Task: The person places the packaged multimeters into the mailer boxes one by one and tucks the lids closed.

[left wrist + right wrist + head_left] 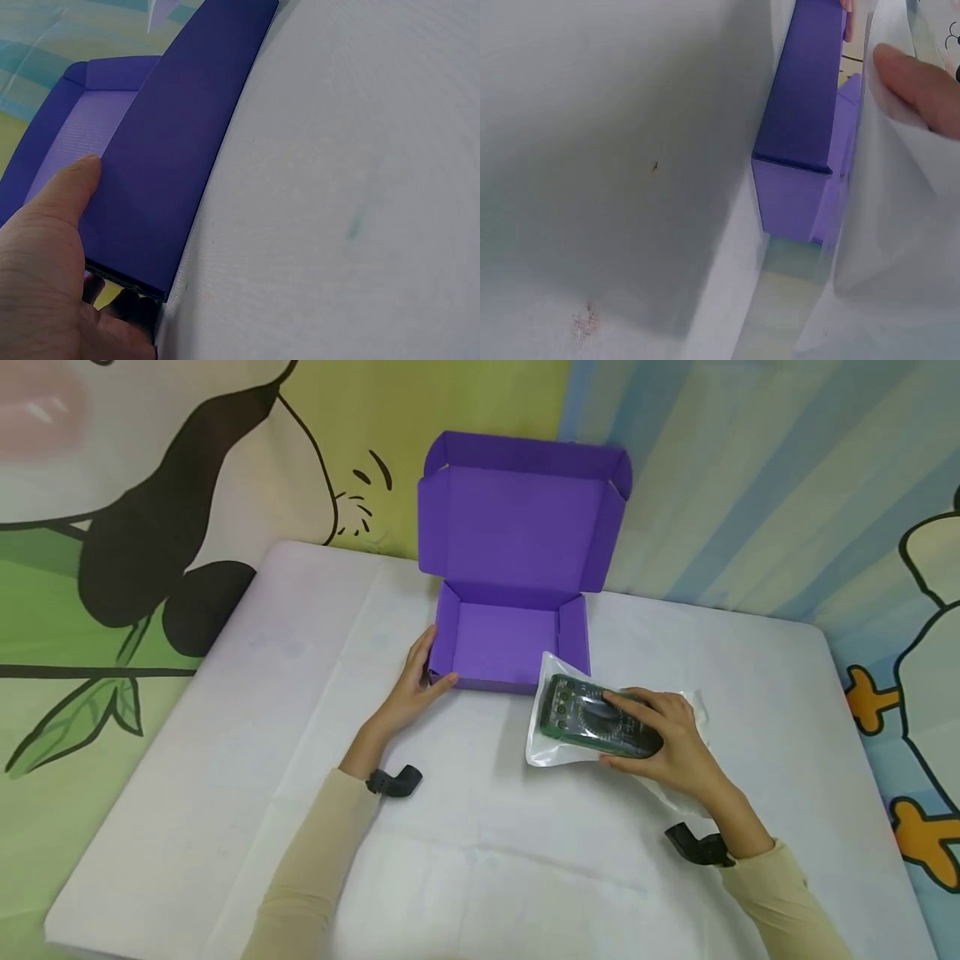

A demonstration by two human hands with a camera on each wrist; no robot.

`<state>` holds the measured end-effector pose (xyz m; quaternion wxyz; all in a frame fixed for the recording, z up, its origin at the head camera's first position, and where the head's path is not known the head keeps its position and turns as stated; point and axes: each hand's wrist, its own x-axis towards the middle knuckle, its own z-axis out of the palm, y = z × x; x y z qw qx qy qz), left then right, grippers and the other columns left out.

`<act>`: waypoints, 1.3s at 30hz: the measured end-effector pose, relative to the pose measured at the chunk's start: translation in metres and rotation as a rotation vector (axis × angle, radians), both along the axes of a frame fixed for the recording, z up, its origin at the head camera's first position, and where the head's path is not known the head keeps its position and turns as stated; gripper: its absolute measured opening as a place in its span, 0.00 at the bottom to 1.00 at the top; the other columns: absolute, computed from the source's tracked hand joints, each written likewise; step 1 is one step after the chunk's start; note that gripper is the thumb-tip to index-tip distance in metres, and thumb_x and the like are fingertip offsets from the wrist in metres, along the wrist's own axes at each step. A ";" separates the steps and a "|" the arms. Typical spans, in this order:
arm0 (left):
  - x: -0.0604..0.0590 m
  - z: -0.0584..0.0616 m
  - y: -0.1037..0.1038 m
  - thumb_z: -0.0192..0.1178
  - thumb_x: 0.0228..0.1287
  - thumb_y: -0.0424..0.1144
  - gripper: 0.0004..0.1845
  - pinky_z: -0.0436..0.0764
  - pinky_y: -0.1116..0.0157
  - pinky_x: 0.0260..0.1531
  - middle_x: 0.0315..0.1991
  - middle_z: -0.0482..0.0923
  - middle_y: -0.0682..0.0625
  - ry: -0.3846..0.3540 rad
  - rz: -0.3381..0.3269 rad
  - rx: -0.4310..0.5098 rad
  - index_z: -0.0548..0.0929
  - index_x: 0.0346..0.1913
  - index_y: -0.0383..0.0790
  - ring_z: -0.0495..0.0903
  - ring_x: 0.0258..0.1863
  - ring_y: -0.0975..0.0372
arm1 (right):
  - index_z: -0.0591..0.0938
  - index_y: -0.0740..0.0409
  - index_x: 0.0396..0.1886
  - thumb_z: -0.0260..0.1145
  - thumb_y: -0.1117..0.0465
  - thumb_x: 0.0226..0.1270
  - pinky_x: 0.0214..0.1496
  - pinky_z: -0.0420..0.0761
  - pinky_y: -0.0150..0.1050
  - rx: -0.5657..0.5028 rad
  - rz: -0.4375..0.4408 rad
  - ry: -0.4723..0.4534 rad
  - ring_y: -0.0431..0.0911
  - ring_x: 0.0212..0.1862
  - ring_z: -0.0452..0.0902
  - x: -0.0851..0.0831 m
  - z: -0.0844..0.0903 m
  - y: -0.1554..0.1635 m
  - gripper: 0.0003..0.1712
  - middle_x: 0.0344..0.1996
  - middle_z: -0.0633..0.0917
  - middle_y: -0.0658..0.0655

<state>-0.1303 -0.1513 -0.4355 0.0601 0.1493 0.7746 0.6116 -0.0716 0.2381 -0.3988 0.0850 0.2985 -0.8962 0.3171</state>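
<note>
While the left hand (412,685) steadies the purple box (495,683) at its near-left corner, thumb on the front wall and fingers along the side, the right hand (663,735) is part-closed, thumb and fingers spanning the meter (573,710). Meter and its plastic pouch (542,752) are just by the box's near-right corner; contact cannot be told. Judged: meter stiff, moderately heavy, dial vulnerable; pouch soft, slippery. Best hold: the body's long sides, not loose film. Box: light card, apt to slide. Edges: upright walls; raised lid (517,527) behind. Room: tabletop (480,877) in front, both sides.
</note>
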 end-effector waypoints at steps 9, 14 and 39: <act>0.000 0.000 -0.001 0.58 0.69 0.31 0.45 0.43 0.50 0.74 0.77 0.32 0.36 0.000 0.000 -0.002 0.39 0.77 0.33 0.36 0.77 0.46 | 0.76 0.45 0.66 0.85 0.55 0.35 0.58 0.59 0.59 0.017 -0.052 -0.045 0.60 0.56 0.69 -0.010 -0.001 -0.007 0.50 0.58 0.76 0.64; 0.000 -0.001 0.000 0.58 0.69 0.31 0.45 0.43 0.50 0.74 0.78 0.33 0.37 -0.006 -0.002 -0.004 0.39 0.77 0.34 0.36 0.77 0.46 | 0.76 0.44 0.66 0.84 0.54 0.36 0.58 0.60 0.60 0.058 -0.030 -0.037 0.62 0.57 0.70 -0.016 0.002 -0.010 0.50 0.57 0.77 0.66; 0.002 -0.001 -0.001 0.60 0.68 0.33 0.45 0.43 0.51 0.75 0.78 0.35 0.37 0.018 0.010 -0.035 0.41 0.77 0.34 0.37 0.77 0.47 | 0.77 0.46 0.66 0.83 0.51 0.38 0.59 0.60 0.64 0.106 -0.042 -0.029 0.64 0.57 0.70 -0.054 0.008 -0.022 0.48 0.57 0.77 0.66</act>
